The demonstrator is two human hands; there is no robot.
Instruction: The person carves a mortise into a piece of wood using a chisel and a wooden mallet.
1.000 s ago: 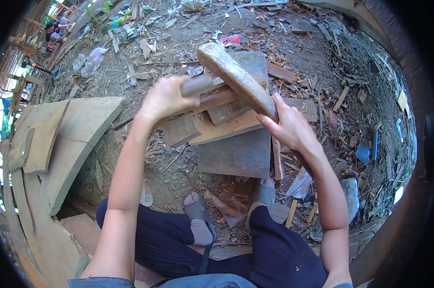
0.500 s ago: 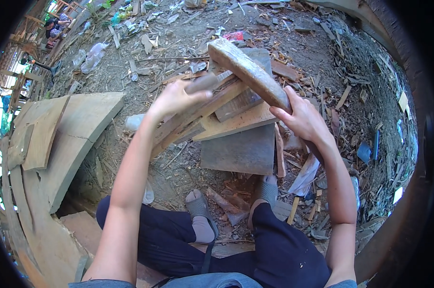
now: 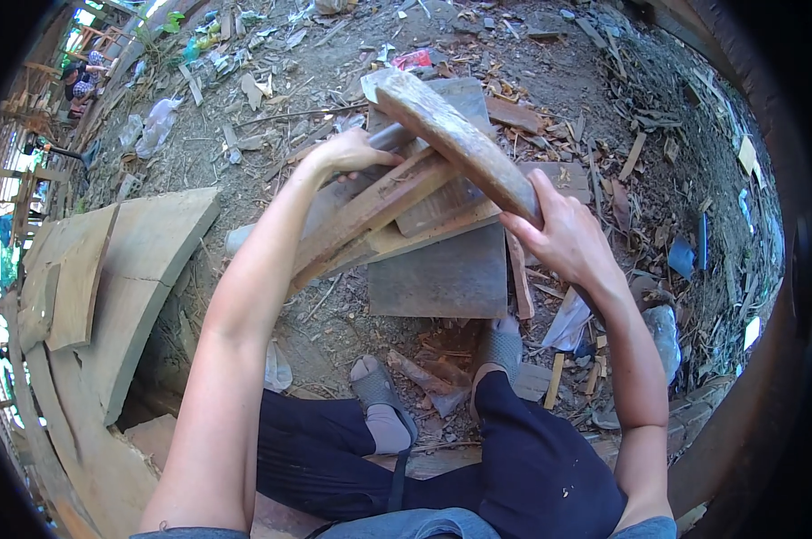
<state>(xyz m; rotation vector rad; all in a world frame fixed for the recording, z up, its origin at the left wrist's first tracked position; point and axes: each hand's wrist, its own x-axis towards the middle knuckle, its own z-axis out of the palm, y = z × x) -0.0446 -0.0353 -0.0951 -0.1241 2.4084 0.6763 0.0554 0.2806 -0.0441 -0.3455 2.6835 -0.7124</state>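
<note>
My right hand is closed round a thick wooden club, a long squared bar with worn edges, slanting up to the left. My left hand is closed on a chisel by its smooth round grey handle. The chisel's far end is hidden behind the club. Just below both hands, a notched timber beam lies at a slant across a smaller wood block and a pale board. Underneath them stands a wide grey wooden block.
Large curved planks lean at the left. Wood chips and scraps litter the dirt ground. My feet in sandals stand close to the block. A blue scrap lies at the right. Another person sits far back left.
My left hand has moved away from me and slightly right with the chisel, whose end now passes behind the club. The club has stayed nearly in place; the whole view has shifted a little.
</note>
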